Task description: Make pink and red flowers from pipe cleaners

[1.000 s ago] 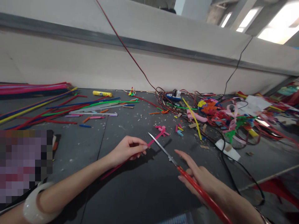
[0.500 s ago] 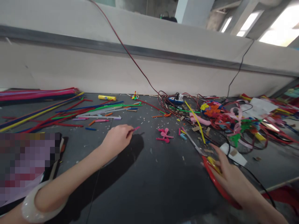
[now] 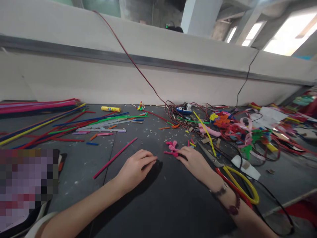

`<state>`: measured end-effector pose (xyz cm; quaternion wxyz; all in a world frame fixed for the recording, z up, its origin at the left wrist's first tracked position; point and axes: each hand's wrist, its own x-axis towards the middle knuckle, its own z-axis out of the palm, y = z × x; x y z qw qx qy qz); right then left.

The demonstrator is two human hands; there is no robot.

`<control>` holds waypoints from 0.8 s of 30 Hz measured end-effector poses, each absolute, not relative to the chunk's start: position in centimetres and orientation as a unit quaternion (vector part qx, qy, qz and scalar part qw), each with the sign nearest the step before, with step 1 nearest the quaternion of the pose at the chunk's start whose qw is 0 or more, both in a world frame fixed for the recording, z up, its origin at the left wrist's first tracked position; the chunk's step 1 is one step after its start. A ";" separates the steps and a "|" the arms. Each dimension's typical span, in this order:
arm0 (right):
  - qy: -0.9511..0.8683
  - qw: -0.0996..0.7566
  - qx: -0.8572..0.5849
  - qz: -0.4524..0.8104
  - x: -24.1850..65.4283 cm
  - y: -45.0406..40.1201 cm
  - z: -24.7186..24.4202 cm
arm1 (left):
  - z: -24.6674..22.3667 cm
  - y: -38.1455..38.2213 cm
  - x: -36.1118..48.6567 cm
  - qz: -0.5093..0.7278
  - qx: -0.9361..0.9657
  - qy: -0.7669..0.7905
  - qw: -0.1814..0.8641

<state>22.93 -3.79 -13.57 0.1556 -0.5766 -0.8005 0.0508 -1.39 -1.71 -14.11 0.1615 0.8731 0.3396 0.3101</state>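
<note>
My left hand (image 3: pixel 138 168) is just above the dark tabletop, its fingers pressed together with nothing visible between them. To its left lies a long magenta stick (image 3: pixel 115 158). My right hand (image 3: pixel 192 162) pinches at the edge of a small group of pink looped pieces (image 3: pixel 172 145) lying on the table. Under and beside my right wrist rest scissors with red and yellow handles (image 3: pixel 244 181), their blades pointing away to the upper left.
Coloured sticks (image 3: pixel 99 122) and a yellow tube (image 3: pixel 110 109) lie at the back left. A pixelated tablet (image 3: pixel 27 185) is at the near left. A blue power strip (image 3: pixel 183 110), cables and a colourful pile (image 3: pixel 247 132) fill the back right.
My right hand has left the scissors and moved left to the pink pieces. My left hand has moved right and nearer, away from the magenta stick, which now lies on the table.
</note>
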 end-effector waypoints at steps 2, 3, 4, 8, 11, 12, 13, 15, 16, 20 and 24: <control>-0.803 0.151 -0.571 0.074 22.3 -3.1 -13.3 | -14.3 -1.7 -1.5 0.314 0.872 0.336 0.167; -0.803 0.150 -0.571 0.077 22.2 -3.0 -13.2 | -14.3 -1.6 -1.5 0.315 0.871 0.336 0.169; -0.804 0.148 -0.571 0.075 22.1 -3.0 -13.0 | -14.4 -1.6 -1.5 0.317 0.870 0.337 0.169; -0.817 0.124 -0.561 0.049 21.7 -3.3 -12.6 | -14.5 -1.3 -1.5 0.318 0.872 0.335 0.163; -0.822 0.130 -0.553 0.031 21.3 -3.4 -12.5 | -14.6 -1.1 -1.5 0.313 0.877 0.331 0.156; -0.822 0.136 -0.553 0.028 21.2 -3.3 -12.4 | -14.6 -1.0 -1.5 0.310 0.877 0.331 0.156; -0.821 0.141 -0.553 0.029 21.0 -3.2 -12.5 | -14.6 -1.0 -1.5 0.308 0.878 0.331 0.157; -0.822 0.142 -0.551 0.034 20.8 -2.9 -12.6 | -14.5 -1.1 -1.5 0.305 0.878 0.332 0.163; -0.825 0.138 -0.547 0.038 20.7 -2.7 -12.7 | -14.5 -1.1 -1.5 0.304 0.878 0.332 0.165; -0.838 0.125 -0.529 0.039 20.4 -2.1 -13.0 | -14.5 -1.3 -1.4 0.307 0.881 0.327 0.150; -0.873 0.121 -0.472 0.033 19.6 -2.3 -12.6 | -14.9 -1.0 -1.4 0.334 0.882 0.311 0.116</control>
